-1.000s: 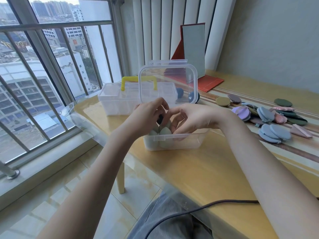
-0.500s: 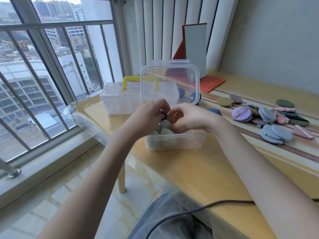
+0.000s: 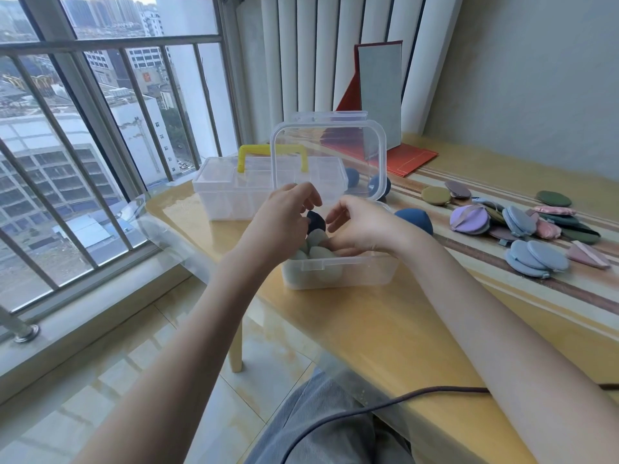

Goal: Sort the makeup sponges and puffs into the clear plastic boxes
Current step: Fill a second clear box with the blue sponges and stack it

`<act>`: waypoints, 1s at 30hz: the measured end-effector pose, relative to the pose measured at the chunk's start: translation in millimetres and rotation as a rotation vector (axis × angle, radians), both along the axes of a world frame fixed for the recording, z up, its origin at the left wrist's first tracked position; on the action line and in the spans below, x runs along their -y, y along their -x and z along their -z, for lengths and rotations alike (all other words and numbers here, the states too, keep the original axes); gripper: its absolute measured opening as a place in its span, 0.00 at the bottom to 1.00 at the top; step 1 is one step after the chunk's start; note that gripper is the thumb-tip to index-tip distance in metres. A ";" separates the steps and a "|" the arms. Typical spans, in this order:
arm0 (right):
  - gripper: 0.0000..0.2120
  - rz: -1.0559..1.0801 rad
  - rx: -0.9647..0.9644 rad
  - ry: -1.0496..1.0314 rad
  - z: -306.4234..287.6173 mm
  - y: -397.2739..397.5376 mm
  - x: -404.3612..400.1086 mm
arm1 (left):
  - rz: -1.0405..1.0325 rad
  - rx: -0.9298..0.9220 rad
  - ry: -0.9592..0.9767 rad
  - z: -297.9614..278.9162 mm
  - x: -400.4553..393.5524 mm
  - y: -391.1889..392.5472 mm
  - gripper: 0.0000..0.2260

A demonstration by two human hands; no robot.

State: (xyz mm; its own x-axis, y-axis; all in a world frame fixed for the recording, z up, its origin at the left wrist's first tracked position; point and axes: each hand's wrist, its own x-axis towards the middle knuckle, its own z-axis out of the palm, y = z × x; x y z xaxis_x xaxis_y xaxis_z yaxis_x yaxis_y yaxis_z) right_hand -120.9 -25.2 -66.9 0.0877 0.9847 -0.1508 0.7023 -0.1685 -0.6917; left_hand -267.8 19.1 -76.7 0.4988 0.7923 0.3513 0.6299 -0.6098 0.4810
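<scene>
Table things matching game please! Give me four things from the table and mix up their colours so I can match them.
Things:
1. box handle
2. round sponge beside the open box
3. folder by the wall
4. puff with a strap

Colours:
A. red
B. purple
C. yellow
D. blue

Pairs: 1-C, 2-D, 3-A, 4-B
</scene>
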 end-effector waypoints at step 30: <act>0.16 -0.011 -0.204 0.138 -14.4 -12.1 6.9 | -0.025 0.301 -0.063 10.2 -2.1 4.5 0.18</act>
